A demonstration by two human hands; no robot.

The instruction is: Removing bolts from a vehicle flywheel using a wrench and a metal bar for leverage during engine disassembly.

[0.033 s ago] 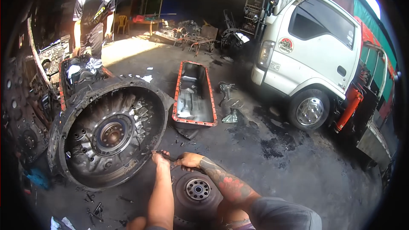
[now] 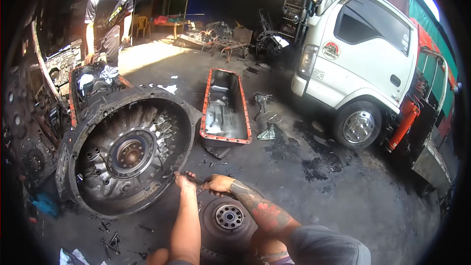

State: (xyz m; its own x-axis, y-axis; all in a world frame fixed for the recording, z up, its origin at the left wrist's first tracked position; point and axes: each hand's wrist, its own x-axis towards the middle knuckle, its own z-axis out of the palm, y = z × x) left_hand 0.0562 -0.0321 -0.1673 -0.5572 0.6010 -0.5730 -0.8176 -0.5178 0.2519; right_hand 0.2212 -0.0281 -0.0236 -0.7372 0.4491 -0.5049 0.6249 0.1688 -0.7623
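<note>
My left hand (image 2: 184,180) is closed around a dark, slim bar (image 2: 195,181), close to the lower right rim of a big bell-shaped housing (image 2: 142,97). My right hand (image 2: 218,185) grips the same bar further to the right. What kind of tool the bar is, I cannot make out. Below both hands, between my legs, lies a round metal disc (image 2: 212,218) with a ring of holes around its hub. The housing is greasy and open toward me, with a round hub (image 2: 131,153) in its middle.
Loose bolts (image 2: 114,242) lie at lower left. Beyond my hands are an oil pan (image 2: 249,120) with a red rim and a metal stand (image 2: 267,132). A white truck (image 2: 368,54) stands at right, near dark floor stains. Another person (image 2: 109,19) stands at far left.
The whole view has shifted very slightly. Both hands keep their hold on the bar in nearly the same place.
</note>
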